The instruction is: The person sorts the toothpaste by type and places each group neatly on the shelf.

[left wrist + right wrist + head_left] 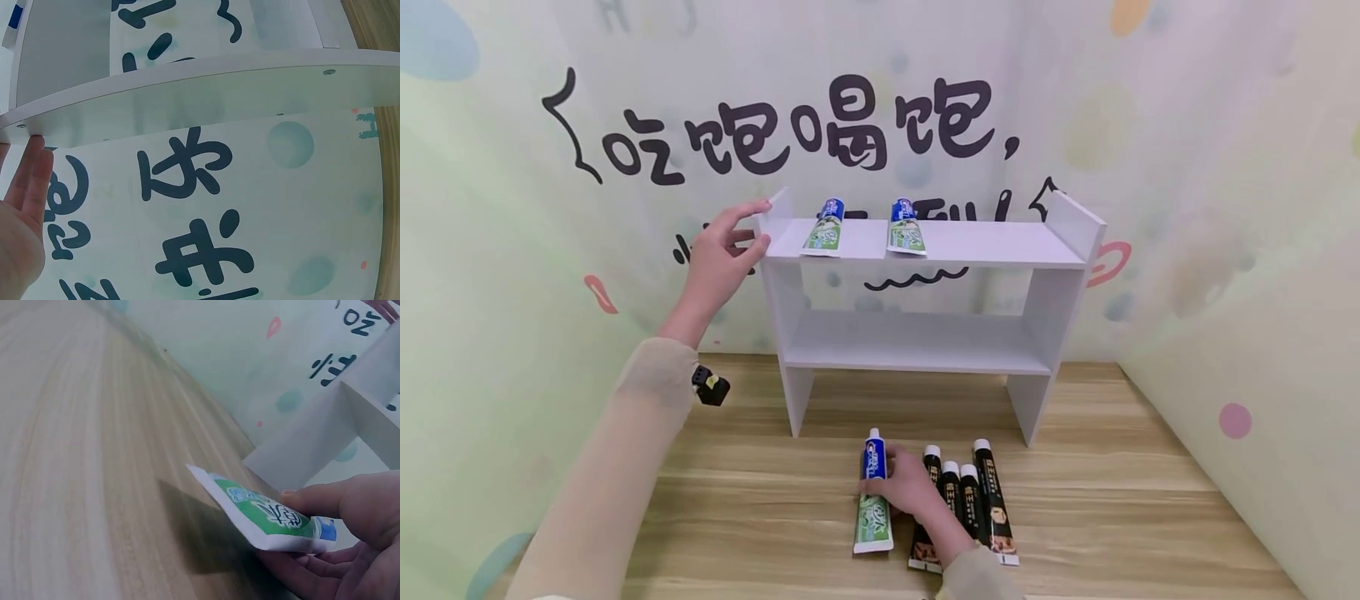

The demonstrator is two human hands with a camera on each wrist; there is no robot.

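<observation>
My right hand [908, 482] grips a green, white and blue toothpaste tube [873, 521] by its middle, thumb on top and fingers beneath. In the right wrist view that toothpaste tube [269, 515] is tilted, its flat end over a shadow on the tabletop. Up at the white shelf's [925, 367] top left corner, my left hand [718, 254] touches the side panel with fingers and thumb spread. The left wrist view shows its fingers [36, 172] against the panel's outer face. Two matching toothpaste tubes [826, 229] [906, 229] lie on the top board, caps toward the wall.
Several black toothpaste tubes [996, 500] with white caps lie side by side on the wooden table [737, 500], right of my right hand and partly behind it. Walls with printed lettering [857, 121] stand behind and beside the shelf. A small black device [711, 386] sits at my left wrist.
</observation>
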